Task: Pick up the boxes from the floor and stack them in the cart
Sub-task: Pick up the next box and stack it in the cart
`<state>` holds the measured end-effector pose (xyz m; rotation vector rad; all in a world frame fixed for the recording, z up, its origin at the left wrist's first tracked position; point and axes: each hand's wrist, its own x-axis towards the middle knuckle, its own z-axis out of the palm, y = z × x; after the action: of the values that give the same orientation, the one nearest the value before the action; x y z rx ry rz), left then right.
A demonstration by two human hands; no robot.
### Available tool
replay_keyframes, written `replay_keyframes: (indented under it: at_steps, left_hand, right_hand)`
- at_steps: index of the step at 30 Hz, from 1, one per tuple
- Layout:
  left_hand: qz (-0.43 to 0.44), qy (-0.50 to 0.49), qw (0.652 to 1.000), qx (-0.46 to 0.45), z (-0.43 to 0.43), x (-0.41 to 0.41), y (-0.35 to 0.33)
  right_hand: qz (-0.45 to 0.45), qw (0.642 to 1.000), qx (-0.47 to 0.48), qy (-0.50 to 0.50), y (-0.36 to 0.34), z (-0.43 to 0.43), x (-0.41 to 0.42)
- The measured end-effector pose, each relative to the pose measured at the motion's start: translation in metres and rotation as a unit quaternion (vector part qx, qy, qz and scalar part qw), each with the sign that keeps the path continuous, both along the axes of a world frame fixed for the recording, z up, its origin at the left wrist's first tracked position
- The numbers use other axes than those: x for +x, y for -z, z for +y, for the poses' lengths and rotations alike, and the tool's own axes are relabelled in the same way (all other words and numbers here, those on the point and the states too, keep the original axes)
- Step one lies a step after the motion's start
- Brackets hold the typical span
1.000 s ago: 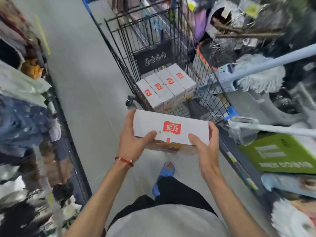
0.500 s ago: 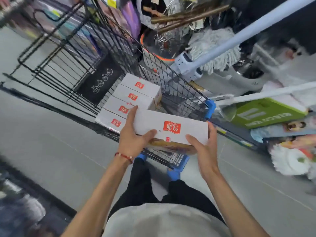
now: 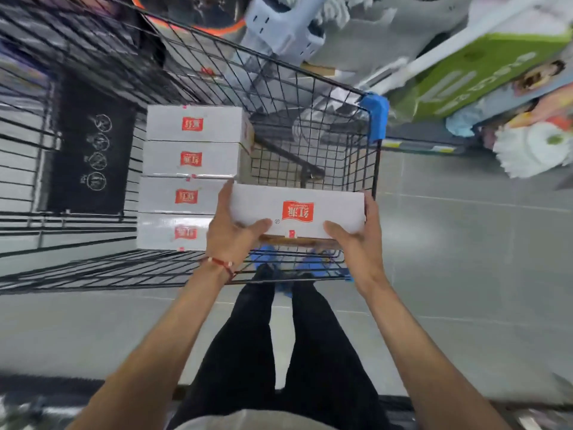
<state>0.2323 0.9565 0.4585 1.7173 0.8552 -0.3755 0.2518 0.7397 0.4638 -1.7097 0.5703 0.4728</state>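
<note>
I hold a white box (image 3: 297, 209) with a red label level over the cart's near right part. My left hand (image 3: 231, 232) grips its left end, thumb on top. My right hand (image 3: 356, 240) grips its right end the same way. A black wire cart (image 3: 310, 97) with blue corner caps stands right in front of me. Several identical white boxes (image 3: 192, 159) lie side by side in a row on the cart's floor, left of the held box. The cart's bare wire floor (image 3: 279, 156) shows to their right.
A black sign panel (image 3: 90, 150) hangs at the cart's left end. Beyond the cart are mops, a grey plastic stool (image 3: 285, 29), a green carton (image 3: 483, 66) and other goods. Grey tiled floor (image 3: 465, 259) lies to the right and beneath me.
The view has swung over the cart, which now lies directly below my hands. The held box has come above the cart's right side, beside the row of boxes. My grip is unchanged.
</note>
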Motion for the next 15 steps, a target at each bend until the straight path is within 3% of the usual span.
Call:
replay_keyframes:
  at_steps: [15]
  left_hand:
    - [0.166, 0.097, 0.976, 0.106, 0.011, -0.002, 0.048]
  right_hand:
    - [0.143, 0.984, -0.051, -0.088, 0.053, 0.008, -0.003]
